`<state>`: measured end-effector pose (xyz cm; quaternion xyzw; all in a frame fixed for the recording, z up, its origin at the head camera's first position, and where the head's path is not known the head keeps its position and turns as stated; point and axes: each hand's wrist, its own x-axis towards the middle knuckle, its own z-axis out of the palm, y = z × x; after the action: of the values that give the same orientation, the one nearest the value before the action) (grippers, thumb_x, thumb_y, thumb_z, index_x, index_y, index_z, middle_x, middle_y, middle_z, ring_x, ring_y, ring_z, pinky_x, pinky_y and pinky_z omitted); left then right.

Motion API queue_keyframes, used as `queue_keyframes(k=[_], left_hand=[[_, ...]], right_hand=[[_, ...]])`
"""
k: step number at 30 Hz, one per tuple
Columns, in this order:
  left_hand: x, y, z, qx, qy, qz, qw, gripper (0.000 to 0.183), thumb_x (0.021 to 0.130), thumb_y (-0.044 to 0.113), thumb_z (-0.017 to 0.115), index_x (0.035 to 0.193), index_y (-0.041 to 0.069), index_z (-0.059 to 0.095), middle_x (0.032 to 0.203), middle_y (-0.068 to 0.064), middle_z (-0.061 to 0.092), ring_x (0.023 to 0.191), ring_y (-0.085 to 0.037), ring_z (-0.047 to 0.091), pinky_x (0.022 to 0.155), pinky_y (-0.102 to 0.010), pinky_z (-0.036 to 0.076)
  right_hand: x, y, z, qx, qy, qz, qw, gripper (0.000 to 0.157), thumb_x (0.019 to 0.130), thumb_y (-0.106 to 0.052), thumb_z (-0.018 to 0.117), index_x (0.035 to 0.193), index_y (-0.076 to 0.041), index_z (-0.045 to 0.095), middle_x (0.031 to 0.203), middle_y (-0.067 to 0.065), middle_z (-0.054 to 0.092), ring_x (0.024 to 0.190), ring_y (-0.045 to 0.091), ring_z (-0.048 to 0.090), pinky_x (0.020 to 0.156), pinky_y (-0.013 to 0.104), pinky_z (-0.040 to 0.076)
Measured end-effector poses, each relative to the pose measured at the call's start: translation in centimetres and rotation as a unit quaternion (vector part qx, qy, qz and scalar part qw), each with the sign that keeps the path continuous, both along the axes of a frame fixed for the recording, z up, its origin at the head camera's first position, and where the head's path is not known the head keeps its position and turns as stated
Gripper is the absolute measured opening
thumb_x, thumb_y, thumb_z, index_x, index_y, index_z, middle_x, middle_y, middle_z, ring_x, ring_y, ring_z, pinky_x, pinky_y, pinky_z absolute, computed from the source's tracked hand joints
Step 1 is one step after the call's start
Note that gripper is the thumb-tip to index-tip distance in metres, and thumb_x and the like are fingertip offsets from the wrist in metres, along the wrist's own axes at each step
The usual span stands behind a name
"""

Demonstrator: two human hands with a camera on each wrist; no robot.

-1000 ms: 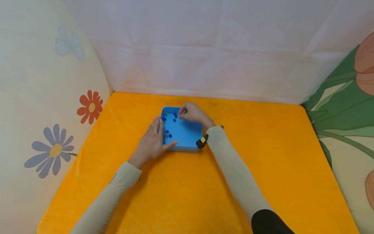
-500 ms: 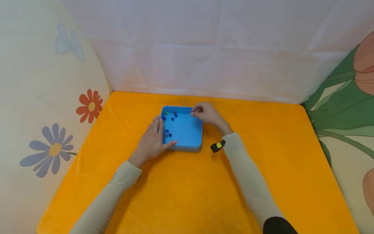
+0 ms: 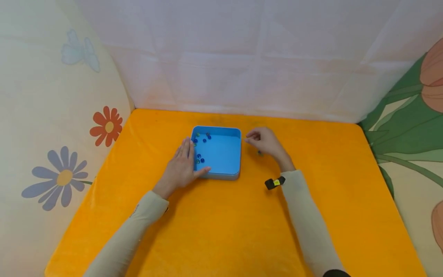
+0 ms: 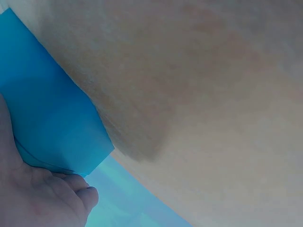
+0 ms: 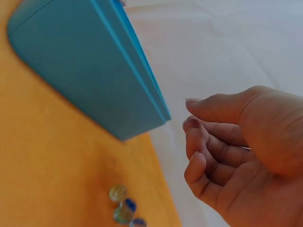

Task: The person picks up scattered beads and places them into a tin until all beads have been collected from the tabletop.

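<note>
A square blue box (image 3: 225, 154) stands on the orange cloth with several glass marbles (image 3: 202, 160) along its left side and back left corner. My left hand (image 3: 180, 165) lies against the box's left wall, fingers straight, thumb stretched along the front rim; the left wrist view shows this hand (image 4: 42, 198) beside the blue wall (image 4: 57, 113). To the right of the box, my right hand (image 3: 266, 142) hovers in the air. The right wrist view shows its fingers (image 5: 195, 137) loosely bent, with nothing between thumb and fingertips. Below it, several green and blue marbles (image 5: 123, 215) lie on the cloth.
An orange cloth (image 3: 221, 223) covers the table. Behind it hangs a white sheet (image 3: 242, 69). Flower-printed curtains stand at the left (image 3: 45, 127) and right (image 3: 408, 115). Part of the marble group (image 3: 259, 152) outside the box shows just under my right hand.
My right hand has moved right, from over the inside of the box to beyond its right wall. One blue marble in the box has shifted slightly left. My left hand stays in place.
</note>
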<state>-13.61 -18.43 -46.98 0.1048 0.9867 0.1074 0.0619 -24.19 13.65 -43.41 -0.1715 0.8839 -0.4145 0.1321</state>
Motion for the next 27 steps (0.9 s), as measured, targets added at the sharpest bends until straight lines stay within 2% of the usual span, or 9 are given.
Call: queue_keyframes(k=[4,10,14,19,27], left_hand=[[0.0,0.1,0.0,0.001,0.0,-0.001,1.0,0.119,0.094,0.077,0.054,0.166,-0.007,0.008,0.177,-0.025,0.0,0.165,-0.042,0.008,0.134,-0.053,0.015],[0.0,0.2,0.1,0.002,0.002,0.001,1.0,0.119,0.094,0.076,0.055,0.166,-0.007,0.008,0.177,-0.025,0.001,0.166,-0.042,0.008,0.134,-0.053,0.014],[0.0,0.2,0.1,0.003,0.001,0.0,1.0,0.119,0.094,0.076,0.055,0.166,-0.007,0.008,0.177,-0.025,0.001,0.166,-0.042,0.008,0.134,-0.053,0.014],[0.0,0.1,0.1,0.001,0.0,0.0,1.0,0.12,0.094,0.077,0.055,0.166,-0.007,0.007,0.177,-0.025,0.0,0.165,-0.043,0.008,0.134,-0.053,0.014],[0.1,0.1,0.2,0.002,-0.006,-0.001,1.0,0.12,0.094,0.076,0.055,0.165,-0.007,0.006,0.177,-0.025,0.0,0.165,-0.043,0.007,0.134,-0.053,0.013]], right_hand=[[0.8,1.4,-1.3,0.007,-0.001,-0.006,1.0,0.027,0.104,-0.025,0.069,0.118,-0.002,0.073,0.108,0.016,0.073,0.089,0.028,0.064,0.078,0.034,0.057],[2.0,3.0,-2.8,0.02,-0.008,-0.02,1.0,0.027,0.103,-0.022,0.07,0.119,-0.001,0.073,0.108,0.017,0.073,0.094,0.028,0.064,0.085,0.038,0.057],[2.8,3.9,-3.6,0.022,-0.014,-0.03,0.999,0.025,0.103,-0.021,0.069,0.118,-0.002,0.074,0.106,0.016,0.074,0.091,0.026,0.065,0.085,0.038,0.057],[3.4,4.5,-4.2,0.023,-0.026,-0.042,0.999,0.023,0.103,-0.024,0.07,0.116,-0.005,0.075,0.105,0.013,0.075,0.089,0.024,0.065,0.083,0.036,0.056],[3.6,4.7,-4.8,0.024,-0.023,-0.046,0.998,0.024,0.102,-0.023,0.07,0.117,-0.003,0.072,0.104,0.013,0.073,0.086,0.024,0.063,0.081,0.036,0.055]])
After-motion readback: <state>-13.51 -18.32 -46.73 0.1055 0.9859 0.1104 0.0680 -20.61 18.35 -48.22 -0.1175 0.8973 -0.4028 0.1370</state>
